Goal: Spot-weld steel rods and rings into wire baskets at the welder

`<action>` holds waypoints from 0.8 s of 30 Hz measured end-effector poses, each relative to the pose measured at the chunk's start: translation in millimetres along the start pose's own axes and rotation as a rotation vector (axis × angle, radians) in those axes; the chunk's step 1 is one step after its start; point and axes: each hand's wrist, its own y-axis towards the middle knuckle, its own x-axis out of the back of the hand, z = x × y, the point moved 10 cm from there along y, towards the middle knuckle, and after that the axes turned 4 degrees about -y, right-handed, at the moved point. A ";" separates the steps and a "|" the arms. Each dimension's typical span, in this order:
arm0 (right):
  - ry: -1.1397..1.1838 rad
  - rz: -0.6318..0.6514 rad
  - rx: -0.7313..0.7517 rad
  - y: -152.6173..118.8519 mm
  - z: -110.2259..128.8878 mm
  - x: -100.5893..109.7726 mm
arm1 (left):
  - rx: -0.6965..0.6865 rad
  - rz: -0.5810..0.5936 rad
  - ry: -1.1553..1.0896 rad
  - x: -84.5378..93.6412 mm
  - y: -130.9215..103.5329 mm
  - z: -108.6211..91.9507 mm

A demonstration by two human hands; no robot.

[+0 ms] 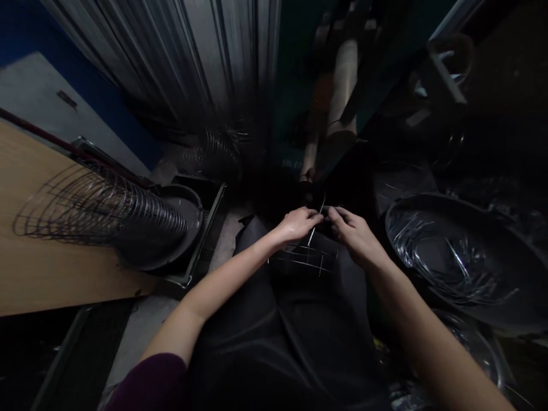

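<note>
Near the middle of the view my left hand (299, 224) and my right hand (349, 228) almost meet. A thin bright wire (311, 236) runs upright between them, its upper end showing above the fingers. The fingers of my left hand are pinched together at the wire. My right hand's fingers are bent and pressed together beside it; what they hold is too dark to make out. Below the hands, a small grid of thin wires (307, 264) lies over a dark apron (295, 331) on my lap.
On the left, a stack of wire rings (141, 214) rests in a round dark dish (194, 214) beside a wooden panel (51, 274). A large basin (520, 251) at the right holds loose wires (466, 274). Ahead stands a machine with a pale cylinder (343, 80).
</note>
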 end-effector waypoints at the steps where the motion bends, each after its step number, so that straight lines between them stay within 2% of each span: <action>1: 0.046 0.050 -0.049 6.6 -3.7 -6.7 | 0.003 0.009 0.061 1.1 -1.8 0.4; 3: 0.134 0.117 -0.136 17.9 -11.5 -18.1 | 0.008 0.008 0.157 5.5 -9.7 1.4; 4: 0.169 0.109 -0.158 23.3 -14.2 -19.7 | 0.007 -0.002 0.194 8.6 -16.1 2.6; 6: 0.227 0.029 -0.173 32.4 -18.5 -15.8 | -0.033 -0.054 0.242 15.9 -33.1 6.1; 8: 0.260 -0.023 -0.170 37.5 -21.3 -13.3 | -0.125 -0.083 0.251 15.9 -52.7 12.4; 12: 0.276 0.095 -0.151 39.8 -17.1 -28.2 | -0.229 -0.119 0.233 4.8 -75.4 37.4; 14: 0.314 0.124 -0.125 42.5 -8.7 -31.4 | -0.270 -0.151 0.216 4.8 -73.8 40.0; 17: 0.357 0.065 -0.073 52.5 7.6 -23.0 | -0.392 -0.091 0.232 6.3 -62.2 23.9; 21: 0.366 -0.021 -0.007 67.3 25.9 -7.2 | -0.532 -0.143 0.235 28.7 -46.0 3.0; 24: 0.379 -0.052 0.023 77.0 33.4 -0.4 | -0.643 -0.226 0.162 44.3 -36.2 -0.8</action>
